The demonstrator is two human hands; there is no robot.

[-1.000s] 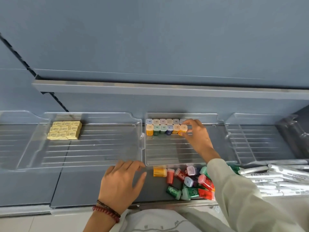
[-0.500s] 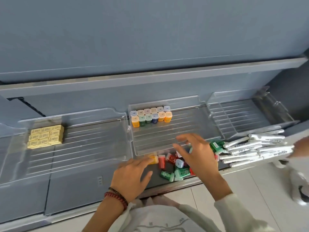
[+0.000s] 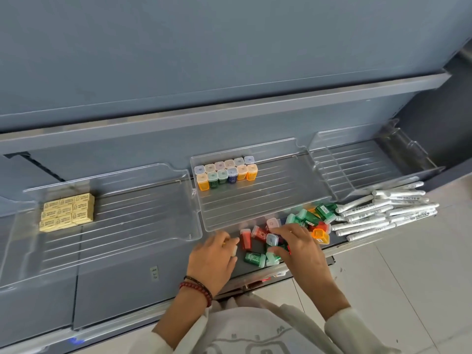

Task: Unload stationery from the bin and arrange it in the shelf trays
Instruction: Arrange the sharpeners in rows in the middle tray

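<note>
My left grip [image 3: 212,259] curls round one small box [image 3: 234,251] beside the loose pile of coloured boxes [image 3: 254,258] under my half-curled right grip [image 3: 298,247], whose hold I cannot tell, the part-filled tray [image 3: 255,210] just beyond.

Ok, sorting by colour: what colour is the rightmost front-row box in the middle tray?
Orange box, pale lid; head view shows it best.
</note>
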